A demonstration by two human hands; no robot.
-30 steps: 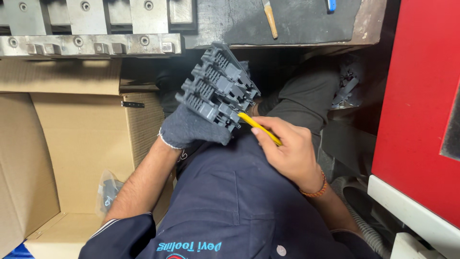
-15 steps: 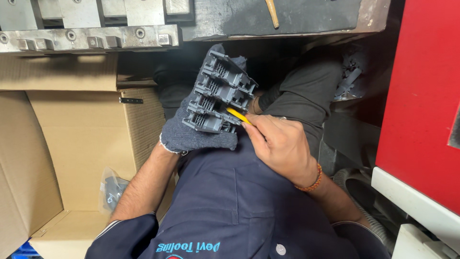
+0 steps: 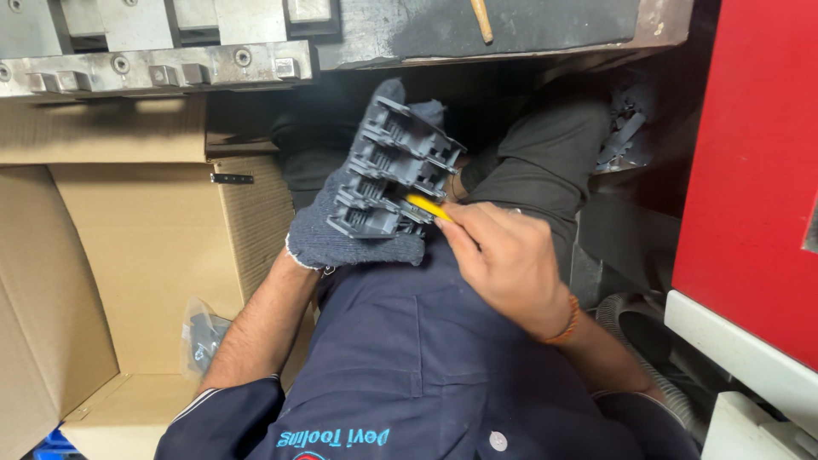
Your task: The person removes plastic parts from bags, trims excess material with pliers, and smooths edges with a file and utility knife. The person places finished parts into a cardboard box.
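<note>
left hand (image 3: 341,230), gloved, is gripping grey moulded plastic part (image 3: 396,170) | right hand (image 3: 503,264) is pinching yellow tool (image 3: 426,207) against its lower edge | cardboard box (image 3: 145,255) is sitting left of hands

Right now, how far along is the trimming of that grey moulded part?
Looks done: one dark part bagged in the cardboard box, inside a clear bag. In hand: the gloved left hand holds the grey plastic part, and the bare right hand presses a yellow-handled tool against its lower edge. Left: this part is not yet in the box; how much edge remains cannot be told.
</note>
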